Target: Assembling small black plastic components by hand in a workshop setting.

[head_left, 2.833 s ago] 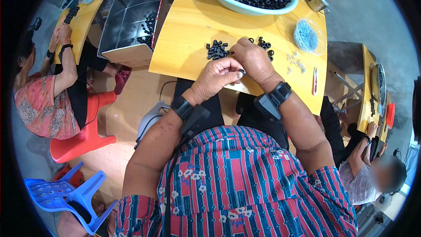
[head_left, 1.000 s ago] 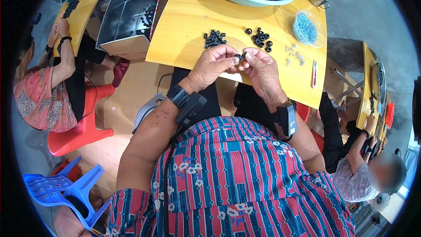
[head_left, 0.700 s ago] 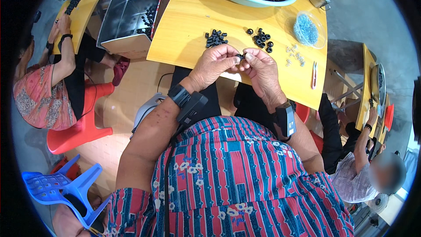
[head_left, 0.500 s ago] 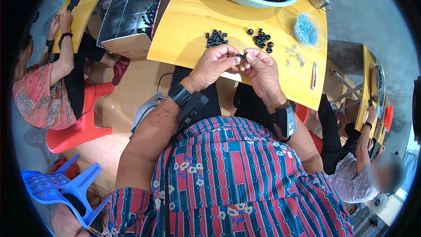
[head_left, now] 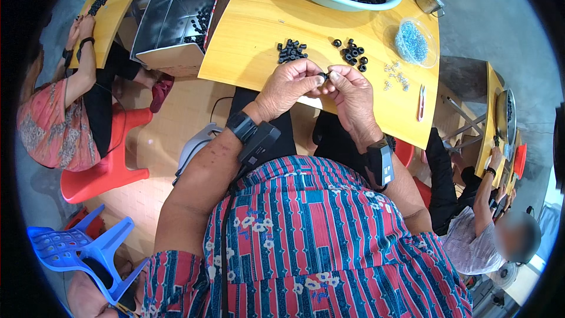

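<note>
My left hand [head_left: 292, 85] and my right hand [head_left: 352, 95] meet at the near edge of the yellow table. Between their fingertips is a small round black part [head_left: 324, 75], mostly covered by the fingers, and both hands pinch it. Just beyond my left hand lies a pile of short black cylindrical parts [head_left: 291, 51]. A looser group of round black parts [head_left: 351, 52] sits beyond my right hand. Farther right are small clear pieces [head_left: 396, 76] in a scatter, and a pair of thread snips [head_left: 421, 103] rests near the table's right side.
A pale green basin [head_left: 329, 3] full of black parts stands at the far edge. Right of it are a metal mug [head_left: 430, 0] and a clear tub [head_left: 412, 41] of bluish pieces. A large box [head_left: 170, 54] stands left of the table. People work at tables on both sides.
My hands stay almost in place, still pinching the black part. The person at the left has leaned and shifted their hands slightly.
</note>
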### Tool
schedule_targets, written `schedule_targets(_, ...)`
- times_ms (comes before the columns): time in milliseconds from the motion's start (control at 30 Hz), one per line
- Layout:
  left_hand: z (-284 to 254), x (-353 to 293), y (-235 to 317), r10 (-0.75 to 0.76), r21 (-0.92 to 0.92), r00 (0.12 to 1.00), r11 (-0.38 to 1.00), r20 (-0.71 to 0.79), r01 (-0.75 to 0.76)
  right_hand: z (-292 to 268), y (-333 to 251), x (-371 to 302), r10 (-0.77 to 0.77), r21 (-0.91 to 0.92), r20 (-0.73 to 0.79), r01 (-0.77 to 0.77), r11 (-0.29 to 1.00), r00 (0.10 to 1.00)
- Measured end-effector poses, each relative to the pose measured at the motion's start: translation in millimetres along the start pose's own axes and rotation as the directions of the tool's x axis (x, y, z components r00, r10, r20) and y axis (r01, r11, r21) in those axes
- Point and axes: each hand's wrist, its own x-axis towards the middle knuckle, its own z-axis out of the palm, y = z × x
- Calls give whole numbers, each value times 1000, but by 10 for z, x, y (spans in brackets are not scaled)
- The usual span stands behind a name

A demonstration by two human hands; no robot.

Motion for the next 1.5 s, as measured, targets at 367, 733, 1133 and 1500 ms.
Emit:
schedule_targets(367,14,-11,3,11,16,1000,1000,-5,-11,-17,-3,19,-35,-128,-16,33,991,999)
schedule_targets(733,-7,1,-25,28,-11,999,1000,-17,-29,35,48,21,-142,-239,-31,130,962,989)
schedule_targets(1133,-12,-1,-40,-15,-5,999,1000,-43,15,15,33,-37,-182,-280,12,179,943,983)
schedule_targets(1500,-6,-3,-46,-2,-47,999,999,-42,0,20,-54,12,-80,-256,25,84,963,996)
